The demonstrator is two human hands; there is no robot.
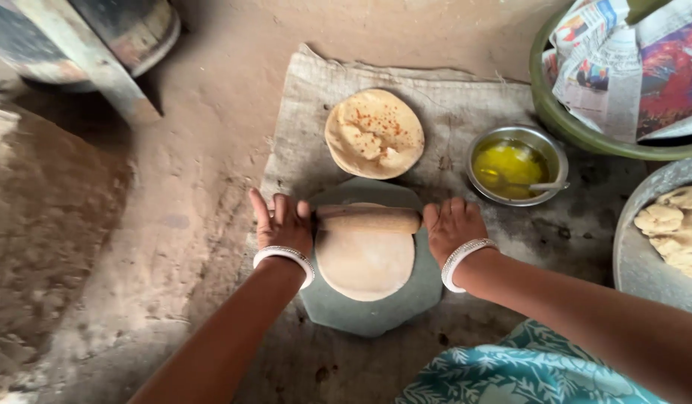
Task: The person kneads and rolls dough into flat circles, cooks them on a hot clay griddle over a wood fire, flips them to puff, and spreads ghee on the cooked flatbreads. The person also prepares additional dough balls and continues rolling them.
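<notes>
Head view: left hand point(282, 224) and right hand point(452, 228), palms flat and fingers released, press a rolling pin point(368, 219) across the dough disc point(364, 262) on the grey board point(376, 314); cooked flatbread point(374, 133) at 12 o'clock, oil bowl point(516, 164) at 2 o'clock; rolling underway, next likely calling for even pressure

A single head-worn camera looks almost straight down from close above, its top edge facing away from the wearer; both forearms enter from the bottom edge, and the round rolling board point(364, 318) sits just below the frame's centre
</notes>
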